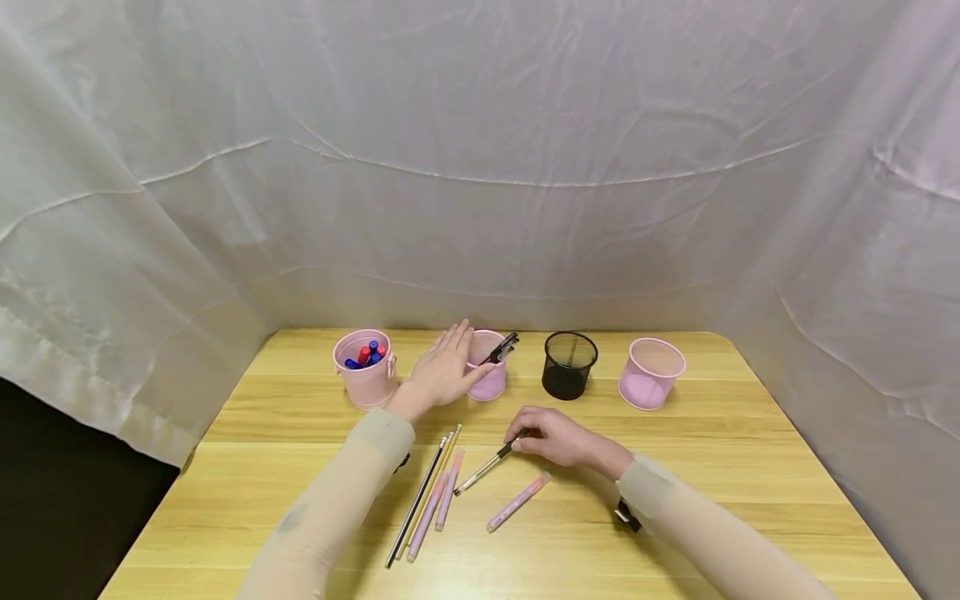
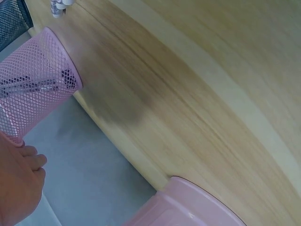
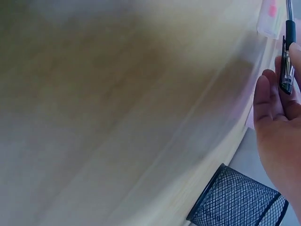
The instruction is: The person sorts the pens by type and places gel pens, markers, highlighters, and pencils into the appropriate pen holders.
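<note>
My left hand [image 1: 442, 371] lies along the left rim of a pink mesh pen cup [image 1: 489, 385], fingers fairly straight and thumb stretched across its near side. Several black pens [image 1: 501, 348] lean in that cup; the left wrist view shows them through the mesh [image 2: 35, 84]. With thumb and fingers, my right hand [image 1: 553, 436] pinches a clear-barrelled gel pen [image 1: 487, 468] by its black clip end, its other end pointing down-left at the table. The right wrist view shows the pen's clip and dark grip [image 3: 290, 33].
Pencils [image 1: 420, 500] and pink-purple highlighters [image 1: 448, 492] lie in front; another highlighter [image 1: 517, 502] lies apart. A pink bucket [image 1: 367, 387] with red and blue markers stands left. A black mesh cup [image 1: 565, 383] and another pink mesh cup [image 1: 647, 390] stand right. Grey curtains surround the table.
</note>
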Motion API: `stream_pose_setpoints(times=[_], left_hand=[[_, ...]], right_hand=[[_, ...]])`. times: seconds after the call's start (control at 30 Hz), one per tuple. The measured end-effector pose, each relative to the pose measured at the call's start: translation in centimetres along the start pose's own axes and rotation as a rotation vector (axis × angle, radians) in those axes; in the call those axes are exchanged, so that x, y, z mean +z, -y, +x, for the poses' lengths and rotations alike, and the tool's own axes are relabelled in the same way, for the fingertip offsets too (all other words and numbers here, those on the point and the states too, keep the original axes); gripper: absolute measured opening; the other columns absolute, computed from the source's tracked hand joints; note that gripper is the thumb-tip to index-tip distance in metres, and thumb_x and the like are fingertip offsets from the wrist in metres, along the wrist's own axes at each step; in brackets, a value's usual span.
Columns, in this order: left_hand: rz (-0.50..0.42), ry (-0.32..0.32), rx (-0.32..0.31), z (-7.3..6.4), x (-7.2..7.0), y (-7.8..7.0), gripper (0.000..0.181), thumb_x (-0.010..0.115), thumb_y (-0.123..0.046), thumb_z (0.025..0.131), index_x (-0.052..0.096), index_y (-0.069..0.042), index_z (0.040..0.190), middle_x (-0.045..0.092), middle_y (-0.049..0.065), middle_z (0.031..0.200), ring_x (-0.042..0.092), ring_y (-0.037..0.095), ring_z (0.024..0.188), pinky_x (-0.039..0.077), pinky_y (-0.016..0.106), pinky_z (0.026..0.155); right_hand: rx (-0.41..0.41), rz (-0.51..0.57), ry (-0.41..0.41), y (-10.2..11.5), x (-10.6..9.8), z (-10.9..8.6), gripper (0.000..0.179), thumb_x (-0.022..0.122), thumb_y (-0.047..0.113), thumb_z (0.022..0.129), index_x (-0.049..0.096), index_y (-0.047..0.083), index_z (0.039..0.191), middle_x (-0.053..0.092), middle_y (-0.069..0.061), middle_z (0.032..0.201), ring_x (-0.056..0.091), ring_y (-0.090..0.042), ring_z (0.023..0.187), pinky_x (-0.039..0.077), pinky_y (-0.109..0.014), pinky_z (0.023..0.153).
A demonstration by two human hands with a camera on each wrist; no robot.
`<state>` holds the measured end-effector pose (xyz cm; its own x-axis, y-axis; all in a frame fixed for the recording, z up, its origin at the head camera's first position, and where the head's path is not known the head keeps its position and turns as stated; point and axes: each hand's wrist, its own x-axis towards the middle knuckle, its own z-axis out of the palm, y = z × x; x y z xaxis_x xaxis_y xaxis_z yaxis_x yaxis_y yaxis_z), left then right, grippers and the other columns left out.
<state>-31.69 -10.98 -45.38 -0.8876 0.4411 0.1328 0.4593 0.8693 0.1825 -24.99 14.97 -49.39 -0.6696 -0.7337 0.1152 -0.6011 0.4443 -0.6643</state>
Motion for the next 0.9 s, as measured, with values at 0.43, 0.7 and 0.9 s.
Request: stream_pose_setpoints(times=[0.43, 0.7, 0.9], left_hand=[[0.003, -0.003, -0.006, 0.0, 0.1, 0.0, 0.095, 0.032, -0.070, 0.104, 0.020, 0.004, 0.163, 0.015, 0.020, 0.172, 0.018, 0.036, 0.159, 0.016, 0.046, 0.130], [0.008, 0.008, -0.008, 0.0, 0.1, 0.0, 0.095, 0.031, -0.070, 0.104, 0.017, 0.002, 0.164, 0.013, 0.019, 0.173, 0.017, 0.035, 0.159, 0.011, 0.043, 0.131], [0.001, 0.014, -0.011, 0.0, 0.0, -0.1, 0.095, 0.031, -0.071, 0.104, 0.016, 0.002, 0.165, 0.012, 0.019, 0.173, 0.016, 0.035, 0.159, 0.011, 0.043, 0.131]], right_hand=[[0.010, 0.115, -0.135, 0.7, -0.9, -1.2, 0.014, 0.071, 0.012, 0.099, 0.077, 0.006, 0.110, 0.074, 0.000, 0.108, 0.064, -0.012, 0.101, 0.057, -0.026, 0.089], [0.030, 0.156, -0.249, 0.8, -1.3, -1.6, 0.023, 0.074, 0.008, 0.095, 0.072, -0.003, 0.115, 0.075, -0.005, 0.104, 0.067, -0.009, 0.091, 0.060, -0.028, 0.085], [0.072, 0.245, -0.346, 1.0, -1.8, -1.6, 0.023, 0.077, 0.006, 0.093, 0.071, -0.002, 0.114, 0.074, -0.007, 0.102, 0.069, -0.010, 0.089, 0.061, -0.026, 0.083]])
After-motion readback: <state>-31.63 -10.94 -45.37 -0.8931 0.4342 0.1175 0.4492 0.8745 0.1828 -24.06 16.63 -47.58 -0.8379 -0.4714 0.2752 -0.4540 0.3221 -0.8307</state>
